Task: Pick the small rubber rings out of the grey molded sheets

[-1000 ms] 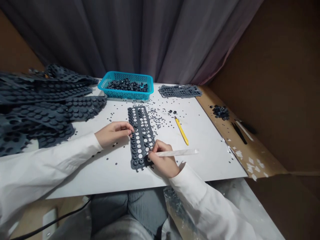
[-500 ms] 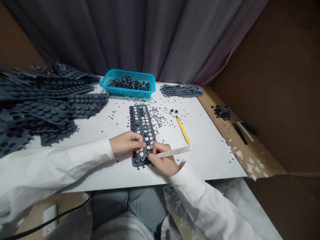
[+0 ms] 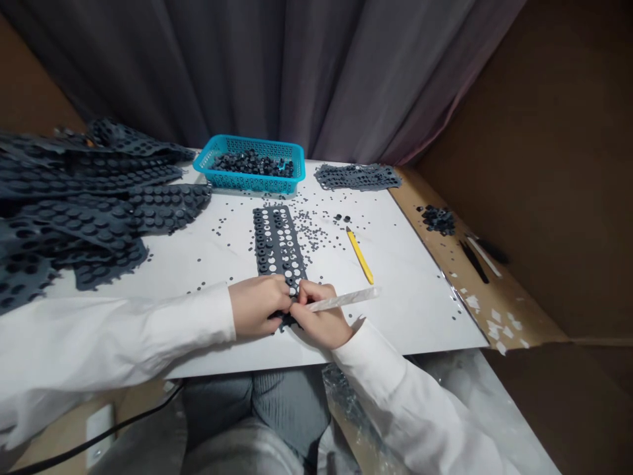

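A dark grey rubber sheet (image 3: 273, 245) with rows of round cups and white discs lies lengthwise in front of me. My left hand (image 3: 260, 306) is closed over the near end of the sheet, fingers bent in; whatever they pinch is hidden. Right beside it, my right hand (image 3: 324, 320) grips a whitish slim stick (image 3: 349, 299) like a pen. The stick's back end points right, and its working tip is covered by my fingers. Both hands' fingertips meet at the sheet's near part.
A blue basket (image 3: 200, 160) of small black pieces stands at the back. Grey rubber sheets (image 3: 93, 211) are piled at left, another sheet (image 3: 357, 177) behind. A yellow pen-shaped tool (image 3: 359, 254) lies at right, near small dark dots. On the cardboard are black pieces (image 3: 438, 220) and tweezers (image 3: 473, 261).
My left hand has shifted right and slightly down, now covering the sheet's near end and reaching my right fingertips. My right hand and the stick stay almost in place.
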A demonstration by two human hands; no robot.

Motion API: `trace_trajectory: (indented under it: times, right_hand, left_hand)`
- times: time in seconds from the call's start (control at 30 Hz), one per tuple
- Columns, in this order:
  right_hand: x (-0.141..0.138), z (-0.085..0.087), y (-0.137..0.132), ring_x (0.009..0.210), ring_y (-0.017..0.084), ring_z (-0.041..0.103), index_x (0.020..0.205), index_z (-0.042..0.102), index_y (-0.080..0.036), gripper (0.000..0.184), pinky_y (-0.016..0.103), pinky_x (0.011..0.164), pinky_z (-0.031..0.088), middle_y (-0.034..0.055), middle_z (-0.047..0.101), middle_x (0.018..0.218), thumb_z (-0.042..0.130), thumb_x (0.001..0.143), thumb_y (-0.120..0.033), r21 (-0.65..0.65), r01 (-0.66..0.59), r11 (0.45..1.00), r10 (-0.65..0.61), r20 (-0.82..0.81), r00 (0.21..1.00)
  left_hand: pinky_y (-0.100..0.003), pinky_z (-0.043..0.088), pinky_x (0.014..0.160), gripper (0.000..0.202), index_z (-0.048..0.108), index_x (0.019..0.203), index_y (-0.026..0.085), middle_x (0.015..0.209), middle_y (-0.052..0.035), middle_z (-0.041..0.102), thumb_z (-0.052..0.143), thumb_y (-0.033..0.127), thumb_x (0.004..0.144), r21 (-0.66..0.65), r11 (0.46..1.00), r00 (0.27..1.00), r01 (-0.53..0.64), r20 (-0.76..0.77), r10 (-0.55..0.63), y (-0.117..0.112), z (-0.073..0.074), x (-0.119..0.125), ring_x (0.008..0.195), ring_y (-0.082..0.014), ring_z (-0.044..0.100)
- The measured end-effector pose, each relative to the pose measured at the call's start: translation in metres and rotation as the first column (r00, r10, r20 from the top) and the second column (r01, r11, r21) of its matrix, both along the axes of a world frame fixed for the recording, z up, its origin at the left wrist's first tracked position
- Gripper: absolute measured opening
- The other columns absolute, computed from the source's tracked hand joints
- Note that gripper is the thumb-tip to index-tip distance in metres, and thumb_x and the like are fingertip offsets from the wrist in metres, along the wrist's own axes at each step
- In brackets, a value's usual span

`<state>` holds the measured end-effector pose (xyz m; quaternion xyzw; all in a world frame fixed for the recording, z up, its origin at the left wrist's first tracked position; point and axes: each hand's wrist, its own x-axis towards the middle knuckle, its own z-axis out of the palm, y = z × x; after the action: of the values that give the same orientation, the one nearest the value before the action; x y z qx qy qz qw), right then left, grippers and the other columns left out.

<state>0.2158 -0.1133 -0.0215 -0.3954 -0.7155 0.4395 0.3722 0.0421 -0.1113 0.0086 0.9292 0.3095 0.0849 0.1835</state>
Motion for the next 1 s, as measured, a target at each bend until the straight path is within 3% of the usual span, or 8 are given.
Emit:
trace_trajectory:
  times: [0.23,0.4,0.47,0.53,0.63,0.73,0.87,1.0]
  right_hand:
    - [0.0,-0.002,-0.001,0.045,0.007,0.031,0.052,0.032,-0.02,0.026,0.021,0.046,0.025,-0.0087,0.034,0.045,0.054,0.063,-0.012,-0.003,0.006,1.0,-0.006,0.003,1.0]
    - [-0.001,-0.001,-0.001,0.045,0.007,0.03,0.052,0.031,-0.021,0.026,0.021,0.046,0.024,-0.0085,0.033,0.045,0.053,0.064,-0.013,-0.024,-0.002,1.0,0.002,-0.016,1.0]
    - [-0.001,0.001,-0.001,0.045,0.007,0.031,0.052,0.032,-0.02,0.025,0.021,0.046,0.025,-0.0084,0.034,0.045,0.053,0.064,-0.013,-0.031,0.009,0.999,-0.009,-0.004,1.0]
    - [-0.001,0.003,-0.002,0.045,0.007,0.032,0.052,0.033,-0.02,0.024,0.021,0.047,0.026,-0.0084,0.035,0.045,0.053,0.063,-0.013,-0.039,0.023,0.999,-0.023,0.01,1.0]
    - [-0.001,0.004,-0.003,0.046,0.007,0.033,0.052,0.034,-0.02,0.023,0.02,0.048,0.027,-0.0085,0.035,0.045,0.053,0.063,-0.013,-0.057,0.041,0.998,-0.041,0.006,0.999]
    - [-0.001,0.004,-0.004,0.046,0.008,0.033,0.053,0.035,-0.021,0.023,0.02,0.047,0.027,-0.0086,0.036,0.046,0.054,0.064,-0.014,-0.083,0.065,0.994,-0.067,-0.022,0.997]
    - [0.0,0.003,-0.004,0.046,0.008,0.034,0.054,0.037,-0.021,0.022,0.021,0.046,0.027,-0.0085,0.037,0.046,0.054,0.065,-0.014,-0.123,0.075,0.989,-0.082,-0.046,0.996]
    - [0.0,0.003,-0.003,0.046,0.008,0.035,0.054,0.037,-0.021,0.021,0.021,0.047,0.027,-0.0083,0.037,0.046,0.054,0.065,-0.014,-0.125,0.075,0.989,-0.079,-0.028,0.997]
  left_hand:
    - [-0.027,0.043,0.067,0.014,0.065,0.072,0.016,0.073,-0.006,0.064,0.053,0.012,0.078,-0.006,1.0,0.982,0.026,0.186,-0.024,-0.003,-0.011,-0.01,0.07,-0.0173,0.052]
    - [-0.023,0.04,0.061,0.011,0.069,0.077,0.015,0.07,-0.0031,0.066,0.059,0.018,0.079,-0.298,0.928,0.894,-0.222,0.317,0.315,-0.005,-0.002,-0.016,0.065,-0.0131,0.054]
    - [-0.022,0.038,0.055,0.011,0.069,0.077,0.015,0.067,-0.0019,0.065,0.064,0.024,0.077,-0.474,0.8,0.776,-0.367,0.318,0.545,0.0,0.003,-0.018,0.059,-0.0116,0.051]
    - [-0.021,0.035,0.05,0.015,0.068,0.077,0.014,0.063,-0.0007,0.062,0.068,0.028,0.072,-0.676,0.604,0.598,-0.422,0.293,0.746,0.008,0.007,-0.021,0.054,-0.0099,0.048]
    - [-0.017,0.032,0.045,0.016,0.066,0.073,0.011,0.064,-0.0025,0.062,0.073,0.024,0.067,-0.912,0.305,0.37,-0.274,0.193,0.909,0.024,0.011,-0.027,0.051,-0.0075,0.045]
    - [-0.014,0.029,0.04,0.012,0.065,0.07,0.007,0.065,-0.0046,0.061,0.072,0.016,0.069,-0.995,0.099,0.278,-0.013,0.092,0.956,0.033,0.011,-0.031,0.047,-0.0037,0.038]
    - [-0.011,0.029,0.036,0.016,0.065,0.074,0.004,0.064,-0.0037,0.055,0.057,0.013,0.085,-0.978,-0.036,0.262,0.204,0.019,0.965,0.037,0.01,-0.031,0.043,-0.002,0.037]
    - [-0.01,0.029,0.034,0.029,0.064,0.073,0.003,0.061,-0.0033,0.053,0.045,0.014,0.093,-0.973,-0.059,0.242,0.224,-0.003,0.97,0.043,0.016,-0.028,0.04,-0.0014,0.036]
